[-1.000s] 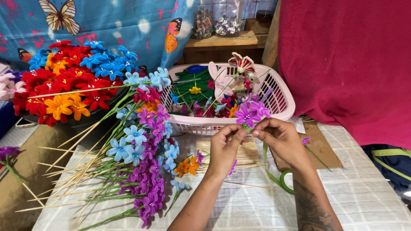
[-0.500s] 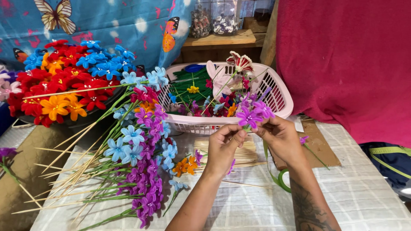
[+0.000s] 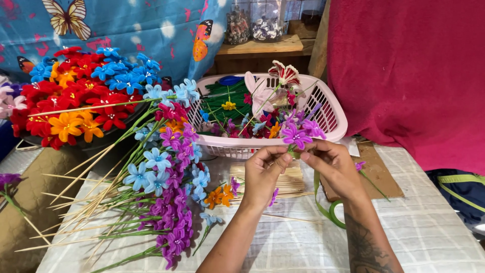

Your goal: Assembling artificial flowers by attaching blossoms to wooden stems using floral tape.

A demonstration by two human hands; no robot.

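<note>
My left hand and my right hand meet in front of me, both pinching the base of a small cluster of purple paper flowers. The cluster stands upright just above my fingertips, in front of the pink basket. A strip of green floral tape hangs down from under my right hand and curls onto the table. A bundle of thin wooden skewers lies on the table below my hands.
A pile of finished purple, light-blue and orange stemmed flowers lies at left on the white cloth. Red, blue and orange flowers fill a container at far left. The basket holds green stems and mixed blooms. A red cloth hangs at right.
Both hands stay together on the purple flowers, with only small finger shifts at the stem. The view has drifted slightly.
</note>
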